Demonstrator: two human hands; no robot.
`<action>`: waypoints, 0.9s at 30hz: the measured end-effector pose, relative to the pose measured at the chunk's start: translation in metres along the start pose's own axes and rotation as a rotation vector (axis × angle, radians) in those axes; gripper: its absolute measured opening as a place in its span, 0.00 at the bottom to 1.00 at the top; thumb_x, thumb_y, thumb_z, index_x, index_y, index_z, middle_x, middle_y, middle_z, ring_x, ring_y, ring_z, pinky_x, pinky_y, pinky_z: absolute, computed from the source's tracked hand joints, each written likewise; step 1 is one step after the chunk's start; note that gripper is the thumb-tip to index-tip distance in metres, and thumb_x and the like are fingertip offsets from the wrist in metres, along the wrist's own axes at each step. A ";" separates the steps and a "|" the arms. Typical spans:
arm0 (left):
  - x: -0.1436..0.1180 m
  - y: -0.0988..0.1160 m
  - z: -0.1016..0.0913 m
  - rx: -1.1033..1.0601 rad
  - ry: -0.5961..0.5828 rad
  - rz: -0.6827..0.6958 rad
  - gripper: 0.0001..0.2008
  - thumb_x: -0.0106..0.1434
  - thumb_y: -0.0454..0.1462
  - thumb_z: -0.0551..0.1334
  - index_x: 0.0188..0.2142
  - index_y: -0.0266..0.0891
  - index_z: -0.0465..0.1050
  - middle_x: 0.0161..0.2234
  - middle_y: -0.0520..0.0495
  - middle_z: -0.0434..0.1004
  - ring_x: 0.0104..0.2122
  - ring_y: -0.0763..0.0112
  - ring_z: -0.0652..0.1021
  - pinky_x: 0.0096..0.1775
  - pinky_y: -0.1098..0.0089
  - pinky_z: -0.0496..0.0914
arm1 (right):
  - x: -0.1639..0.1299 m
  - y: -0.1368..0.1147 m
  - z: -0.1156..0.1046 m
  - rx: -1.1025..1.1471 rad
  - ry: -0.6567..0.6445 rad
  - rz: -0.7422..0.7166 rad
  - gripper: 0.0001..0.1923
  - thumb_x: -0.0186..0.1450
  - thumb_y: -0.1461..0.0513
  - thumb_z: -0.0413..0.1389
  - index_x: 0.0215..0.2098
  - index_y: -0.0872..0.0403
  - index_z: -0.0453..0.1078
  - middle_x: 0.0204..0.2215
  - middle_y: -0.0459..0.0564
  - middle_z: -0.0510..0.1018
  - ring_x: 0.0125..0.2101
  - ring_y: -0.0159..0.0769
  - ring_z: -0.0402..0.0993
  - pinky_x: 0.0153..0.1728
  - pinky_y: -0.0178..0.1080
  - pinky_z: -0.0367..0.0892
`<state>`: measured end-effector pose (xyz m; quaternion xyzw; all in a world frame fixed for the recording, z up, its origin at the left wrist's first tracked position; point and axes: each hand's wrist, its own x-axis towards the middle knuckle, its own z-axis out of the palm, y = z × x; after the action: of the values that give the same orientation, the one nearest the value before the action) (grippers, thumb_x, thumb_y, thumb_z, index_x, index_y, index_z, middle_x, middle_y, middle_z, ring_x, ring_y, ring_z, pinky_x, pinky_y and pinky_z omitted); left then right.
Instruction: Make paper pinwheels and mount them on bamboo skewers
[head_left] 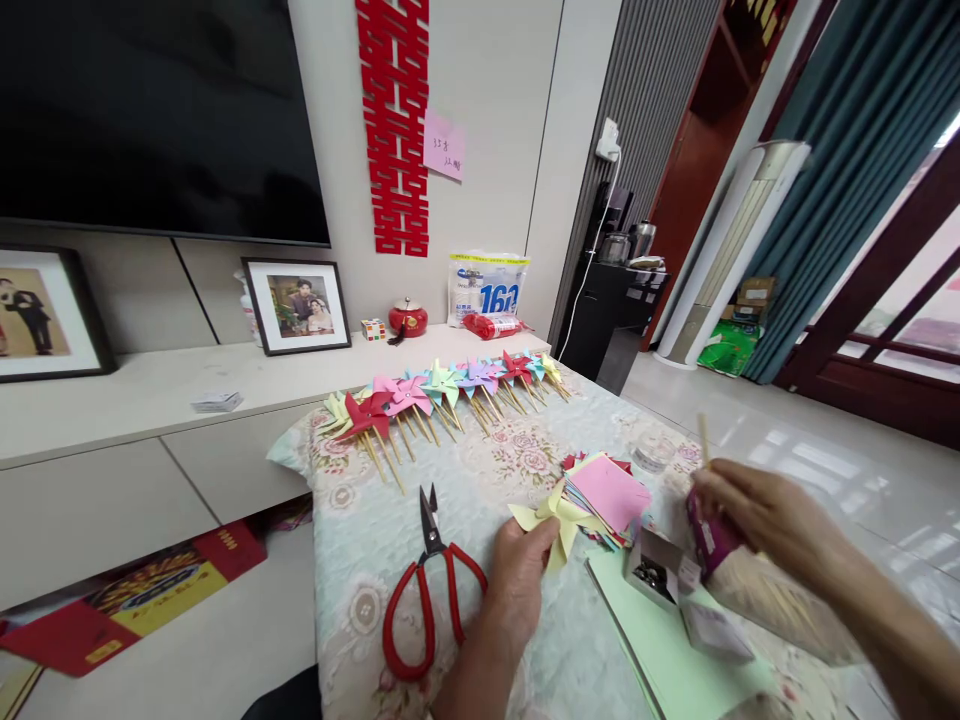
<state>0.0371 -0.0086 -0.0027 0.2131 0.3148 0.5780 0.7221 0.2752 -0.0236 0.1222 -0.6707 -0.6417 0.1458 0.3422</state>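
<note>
Pinched in my left hand [521, 565] is a pale yellow paper pinwheel [559, 520] without a stick. My right hand [750, 500], slightly blurred, grips a thin wooden stick [703, 440] that points upward. Below that hand lies a clear bag of wooden sticks [787, 600] with a purple label. Between the hands, a small open box of metal pins [651, 578] rests on pale green paper sheets [637, 630]. Just behind the yellow pinwheel is a stack of coloured paper squares [607, 490]. Red-handled scissors [429, 580] lie left of my left hand.
Several finished pinwheels [442, 385] on sticks lie along the far edge of the flowered tablecloth [360, 540]. A clear round container [654, 452] stands at the right. Beyond is a white cabinet [225, 430] holding framed photos, a red pot [407, 317] and a bag [487, 290].
</note>
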 end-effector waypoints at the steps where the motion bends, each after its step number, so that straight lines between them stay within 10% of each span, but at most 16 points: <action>1: -0.001 0.004 0.001 -0.051 -0.013 0.003 0.16 0.44 0.39 0.74 0.33 0.34 0.80 0.29 0.46 0.82 0.28 0.68 0.77 0.34 0.70 0.69 | -0.009 -0.012 0.021 0.099 -0.177 0.053 0.22 0.66 0.46 0.51 0.21 0.50 0.67 0.14 0.45 0.69 0.14 0.34 0.66 0.17 0.36 0.60; 6: -0.005 0.021 0.006 -0.153 -0.074 0.051 0.20 0.43 0.39 0.76 0.37 0.36 0.79 0.33 0.45 0.82 0.33 0.66 0.79 0.40 0.68 0.72 | -0.037 -0.031 0.121 0.347 -0.453 0.100 0.15 0.64 0.52 0.54 0.25 0.51 0.63 0.19 0.43 0.72 0.15 0.29 0.65 0.16 0.32 0.57; 10: -0.007 0.015 0.008 -0.027 -0.243 0.071 0.19 0.50 0.43 0.72 0.39 0.34 0.79 0.32 0.42 0.82 0.33 0.60 0.80 0.33 0.67 0.72 | -0.042 -0.019 0.155 0.392 -0.572 0.188 0.11 0.61 0.57 0.54 0.23 0.52 0.63 0.18 0.43 0.73 0.12 0.27 0.63 0.14 0.30 0.55; 15: -0.004 -0.001 0.000 0.126 -0.191 0.045 0.16 0.54 0.44 0.70 0.36 0.33 0.77 0.25 0.44 0.79 0.24 0.64 0.78 0.20 0.72 0.63 | -0.048 -0.016 0.164 0.440 -0.598 0.191 0.13 0.60 0.56 0.53 0.20 0.53 0.64 0.15 0.42 0.71 0.11 0.24 0.57 0.14 0.30 0.52; 27: 0.004 0.024 0.001 -0.168 0.066 0.224 0.09 0.47 0.32 0.73 0.29 0.39 0.78 0.30 0.49 0.82 0.34 0.67 0.80 0.45 0.66 0.74 | -0.049 -0.008 0.154 0.693 -0.580 0.277 0.19 0.61 0.48 0.57 0.24 0.54 0.65 0.17 0.41 0.72 0.12 0.23 0.59 0.14 0.29 0.52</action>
<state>0.0219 0.0010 0.0132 0.1665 0.2629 0.6860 0.6577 0.1646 -0.0292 0.0036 -0.5279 -0.5287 0.5770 0.3300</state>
